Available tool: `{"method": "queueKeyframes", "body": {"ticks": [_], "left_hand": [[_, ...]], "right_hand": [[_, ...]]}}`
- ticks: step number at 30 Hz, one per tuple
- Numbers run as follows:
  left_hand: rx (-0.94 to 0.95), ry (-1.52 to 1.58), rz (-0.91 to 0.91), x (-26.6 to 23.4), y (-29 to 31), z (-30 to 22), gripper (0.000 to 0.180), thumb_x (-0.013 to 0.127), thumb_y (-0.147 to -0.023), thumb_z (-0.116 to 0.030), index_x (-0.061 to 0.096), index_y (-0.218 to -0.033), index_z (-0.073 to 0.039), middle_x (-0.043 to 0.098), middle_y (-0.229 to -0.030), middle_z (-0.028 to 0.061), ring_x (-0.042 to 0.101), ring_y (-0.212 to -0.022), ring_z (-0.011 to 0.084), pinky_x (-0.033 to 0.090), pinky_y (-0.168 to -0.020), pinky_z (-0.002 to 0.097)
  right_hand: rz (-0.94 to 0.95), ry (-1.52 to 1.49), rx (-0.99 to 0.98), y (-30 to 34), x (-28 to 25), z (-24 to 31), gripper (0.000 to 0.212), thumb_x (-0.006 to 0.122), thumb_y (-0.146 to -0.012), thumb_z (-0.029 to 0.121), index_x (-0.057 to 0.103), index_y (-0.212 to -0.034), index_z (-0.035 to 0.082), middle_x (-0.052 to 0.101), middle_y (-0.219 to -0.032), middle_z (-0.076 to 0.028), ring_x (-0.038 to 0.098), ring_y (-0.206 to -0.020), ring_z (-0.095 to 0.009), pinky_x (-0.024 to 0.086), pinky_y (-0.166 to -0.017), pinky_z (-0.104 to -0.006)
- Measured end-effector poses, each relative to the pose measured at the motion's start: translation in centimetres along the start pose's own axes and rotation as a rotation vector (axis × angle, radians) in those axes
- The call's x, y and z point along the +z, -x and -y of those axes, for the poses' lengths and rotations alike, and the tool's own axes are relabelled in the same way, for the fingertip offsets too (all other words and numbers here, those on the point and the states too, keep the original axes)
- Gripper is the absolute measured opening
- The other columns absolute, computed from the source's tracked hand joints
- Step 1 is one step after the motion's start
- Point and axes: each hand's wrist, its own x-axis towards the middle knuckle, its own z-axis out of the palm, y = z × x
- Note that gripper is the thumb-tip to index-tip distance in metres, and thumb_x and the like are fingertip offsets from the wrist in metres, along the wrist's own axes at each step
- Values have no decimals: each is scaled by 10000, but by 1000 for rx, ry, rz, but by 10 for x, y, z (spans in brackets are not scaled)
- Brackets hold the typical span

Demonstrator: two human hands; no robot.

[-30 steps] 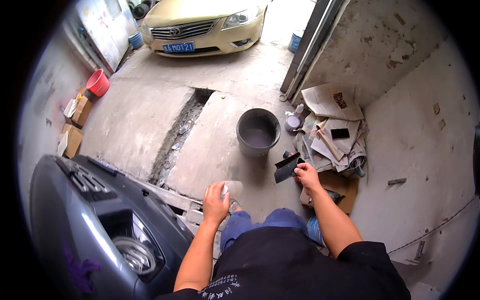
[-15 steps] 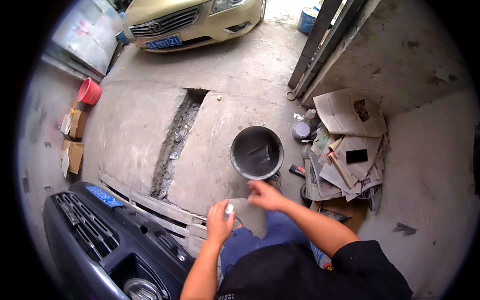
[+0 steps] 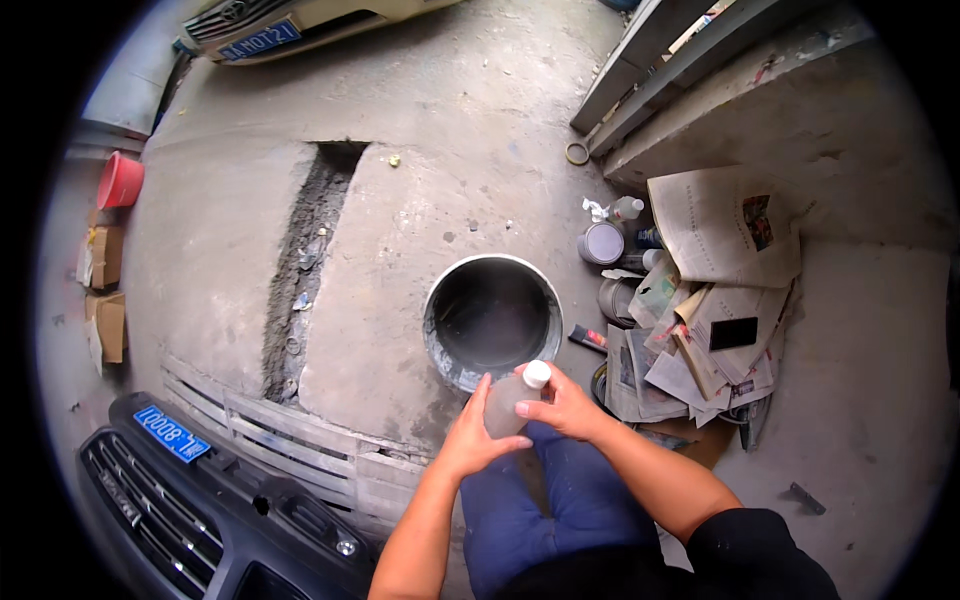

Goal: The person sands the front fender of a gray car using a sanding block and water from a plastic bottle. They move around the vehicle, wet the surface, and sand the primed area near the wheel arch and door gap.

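Observation:
A translucent plastic bottle with a white cap (image 3: 509, 404) is between my two hands, tilted, just in front of my knees. My left hand (image 3: 468, 440) cups its side, thumb along the lower end. From the other side my right hand (image 3: 568, 408) grips it below the cap, thumb across its front. Right beyond the hands stands a round dark bucket (image 3: 432, 345) with a pale rim; its inside is dark, and I cannot make out what it contains.
To the right lie piled newspapers (image 3: 670, 370) with a black phone (image 3: 734, 333) on top, beside a lidded can (image 3: 601, 243) and another bottle (image 3: 627, 208). A trench (image 3: 305, 255) cuts the concrete floor. A dark car bumper (image 3: 190, 500) lies at lower left; a car (image 3: 330, 22) stands far off.
My right hand, apart from the bottle earlier, now holds it together with my left hand. The bottle has moved right and up in view, close to the bucket. The view has shifted.

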Motion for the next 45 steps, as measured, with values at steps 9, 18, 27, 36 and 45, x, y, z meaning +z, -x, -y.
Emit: {"method": "queueKeyframes", "body": {"ticks": [9,18,27,36,45], "left_hand": [[288,-562,-215,27,-116,91,741,840,-564,-169,514,-1216,-37,595,-1152,133,535,-1107,335,408,-969,463],[269,-237,329,26,-198,159,688,827,-565,-133,561,-1197,-77,578,-1208,152,572,-1099,355,433,-987,398],[-357,-122,1,79,-255,241,769,809,-673,-226,370,-1249,32,556,-1177,300,547,-1160,378,439,-981,390],[-617,-580,-13,131,-293,282,800,726,-758,-306,331,-1367,28,447,-1334,293,461,-1245,381,423,-1003,427],[-600,-707,238,128,-305,300,853,716,-761,-366,324,-1450,-50,469,-1388,211,510,-1236,339,459,-979,399]], "right_hand": [[-288,719,225,-87,-54,-26,536,479,-950,528,605,-924,8,643,-693,-170,657,-643,-302,504,-619,-414],[118,1452,-597,-100,-89,-51,382,672,-780,198,624,-1155,140,588,-891,-70,595,-831,-233,448,-762,-382],[-22,1341,-720,-145,-113,-123,355,640,-761,153,609,-1106,77,575,-921,-60,576,-869,-241,450,-798,-381],[-251,1370,-652,-158,-117,-150,315,666,-772,305,641,-965,57,504,-733,-7,523,-682,-163,404,-619,-305],[-233,1429,-577,-157,-116,-153,335,692,-741,303,656,-980,71,560,-792,-5,549,-695,-148,405,-648,-296]]}}
